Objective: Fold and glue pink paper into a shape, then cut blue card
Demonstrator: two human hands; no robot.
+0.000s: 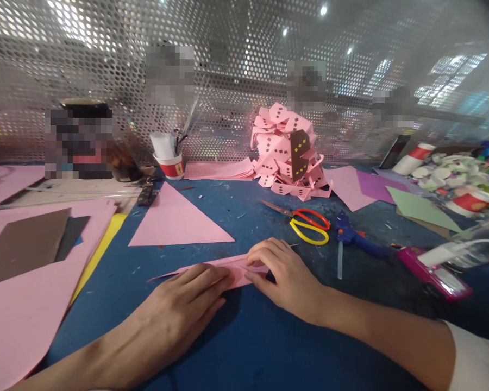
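Observation:
A narrow folded strip of pink paper lies on the blue tabletop in front of me, its thin pointed end reaching out to the left. My left hand rests palm down over the strip's left part, its fingers lying flat on the paper. At the right end, my right hand pinches the paper between thumb and fingers; that end is partly hidden beneath it. Just beyond the strip lies a flat pink paper triangle. Scissors with red and yellow handles are beyond my right hand.
A blue glue gun and a magenta device lie to the right. Behind stand a pink paper construction and a paper cup with tools. Pink sheets cover the left side; a perforated metal screen closes the back.

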